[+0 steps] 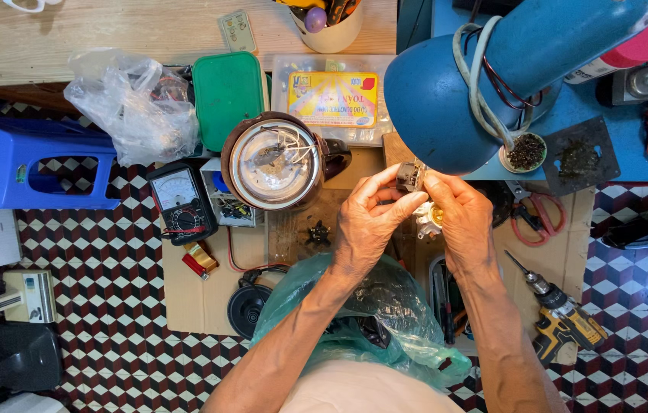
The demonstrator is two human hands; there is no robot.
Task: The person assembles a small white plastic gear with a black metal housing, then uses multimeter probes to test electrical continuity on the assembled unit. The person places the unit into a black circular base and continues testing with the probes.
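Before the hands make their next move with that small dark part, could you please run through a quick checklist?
1. Small dark part pinched by both the left hand and the right hand: ok.
2. Part lit by the blue lamp: ok.
3. Part's contacts or wiring readable: cannot tell, too small.
4. Opened brown appliance upright on the cardboard: ok.
5. Analog multimeter close to the left hand: ok.
6. Cordless drill lying apart from both hands: ok.
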